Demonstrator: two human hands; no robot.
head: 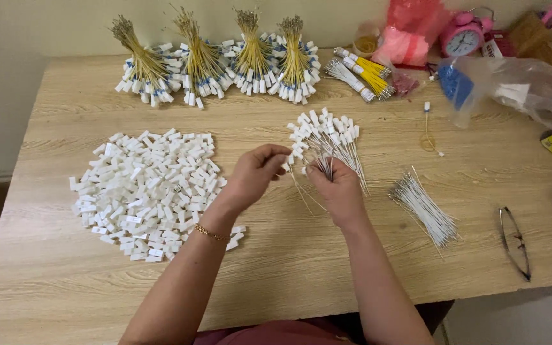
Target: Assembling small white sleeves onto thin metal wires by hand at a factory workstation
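Item: fan of thin wires with white plastic caps [327, 137], centre of the frame, stems gathered in my right hand [340, 191], which is clamped around their lower ends; the capped tips spread up and away from me toward the top of the frame, so the long axis runs from the fist upward, leaning slightly left. Item: my left hand [257, 171], just left of the bundle, fingers pinched together at the lowest caps on the fan's left edge; whether a single white cap sits between the fingertips I cannot tell. The left hand is the nearer one to the free capped ends; the right holds the base. Item: heap of loose white caps [151, 191], left of centre on the table [65, 281], well apart from the right hand, near my left forearm. Item: loose sheaf of bare white wires [424, 207], right of the right hand, lying diagonally. Item: finished bundles with yellow-brown tails [218, 54], in a row along the upper edge. Item: pink alarm clock [462, 37], upper right. Item: spectacles [515, 243], lower right.
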